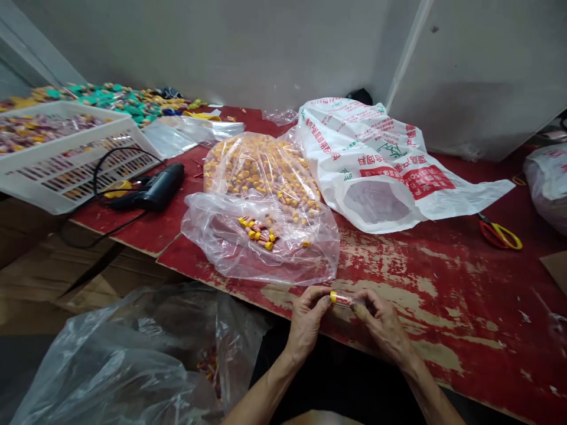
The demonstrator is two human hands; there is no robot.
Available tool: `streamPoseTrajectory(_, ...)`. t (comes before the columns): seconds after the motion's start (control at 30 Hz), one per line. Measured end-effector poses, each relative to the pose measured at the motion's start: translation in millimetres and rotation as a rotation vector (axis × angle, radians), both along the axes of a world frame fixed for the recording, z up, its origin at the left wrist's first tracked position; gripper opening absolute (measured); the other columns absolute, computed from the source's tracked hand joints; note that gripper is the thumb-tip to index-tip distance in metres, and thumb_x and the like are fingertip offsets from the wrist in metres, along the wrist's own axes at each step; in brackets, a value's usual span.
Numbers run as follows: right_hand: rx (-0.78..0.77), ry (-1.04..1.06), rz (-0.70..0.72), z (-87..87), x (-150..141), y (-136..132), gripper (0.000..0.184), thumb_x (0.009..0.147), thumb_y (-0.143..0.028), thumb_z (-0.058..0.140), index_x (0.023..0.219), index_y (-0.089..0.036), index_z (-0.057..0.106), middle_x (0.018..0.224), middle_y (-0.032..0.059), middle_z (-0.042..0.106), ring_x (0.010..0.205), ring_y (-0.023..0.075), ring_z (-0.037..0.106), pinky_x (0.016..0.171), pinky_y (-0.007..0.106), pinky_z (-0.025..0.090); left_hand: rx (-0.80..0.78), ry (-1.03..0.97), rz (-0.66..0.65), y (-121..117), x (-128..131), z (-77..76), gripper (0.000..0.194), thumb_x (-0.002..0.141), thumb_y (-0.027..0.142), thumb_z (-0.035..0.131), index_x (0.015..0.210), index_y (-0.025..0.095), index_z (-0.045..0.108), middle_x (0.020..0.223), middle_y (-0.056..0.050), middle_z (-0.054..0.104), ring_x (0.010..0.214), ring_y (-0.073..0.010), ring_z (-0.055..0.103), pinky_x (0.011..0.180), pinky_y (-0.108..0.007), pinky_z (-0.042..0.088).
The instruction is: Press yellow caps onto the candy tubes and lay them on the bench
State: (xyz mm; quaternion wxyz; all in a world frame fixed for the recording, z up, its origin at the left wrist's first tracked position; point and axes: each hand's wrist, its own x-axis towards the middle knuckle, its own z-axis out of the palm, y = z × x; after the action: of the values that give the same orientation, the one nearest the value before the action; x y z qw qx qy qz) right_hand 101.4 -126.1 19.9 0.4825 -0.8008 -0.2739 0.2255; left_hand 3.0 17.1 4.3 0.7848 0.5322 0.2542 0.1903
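Note:
Between my two hands, at the table's near edge, is a small clear tube (342, 299) with a yellow cap and reddish contents. My left hand (310, 313) pinches its capped end. At the other end, the fingers of my right hand (376, 316) close on the tube, which lies roughly level. Just beyond them rests a clear plastic bag (266, 177) full of similar yellow-capped tubes. Several loose tubes (257, 232) lie at its mouth.
A white crate (71, 171) of wrapped pieces stands at left, beside a black heat gun or hair dryer (155, 189). Behind are green and yellow items (119, 100). A white woven sack (372, 165) and scissors (500, 233) lie right. A large clear bag (133, 360) hangs below the table.

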Motion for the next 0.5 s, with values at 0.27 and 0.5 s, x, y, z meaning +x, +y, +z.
streamPoseTrajectory(0.27, 0.044, -0.032, 0.044, -0.2, 2.9, -4.8, 0.028, 0.084, -0.046, 0.054, 0.097, -0.021, 0.059, 0.079, 0.0000, 0.060, 0.067, 0.0156, 0.051, 0.058, 0.024, 0.038, 0.060, -0.013, 0.018, 1.7, -1.2, -0.3, 0.016, 0.072, 0.030, 0.072, 0.084, 0.020, 0.073, 0.086, -0.004, 0.065, 0.083, -0.0183, 0.058, 0.079, -0.027, 0.044)
streamPoseTrajectory(0.5, 0.032, 0.011, -0.012, -1.5, 2.1, -5.1, 0.037, 0.087, -0.053, 0.045, 0.083, -0.019, 0.060, 0.071, 0.0005, 0.058, 0.059, 0.0149, 0.049, 0.053, 0.024, 0.036, 0.119, -0.040, -0.020, 0.7, -1.1, 3.9, 0.014, 0.072, 0.029, 0.071, 0.084, 0.021, 0.074, 0.087, -0.004, 0.065, 0.087, -0.0200, 0.059, 0.083, -0.030, 0.045)
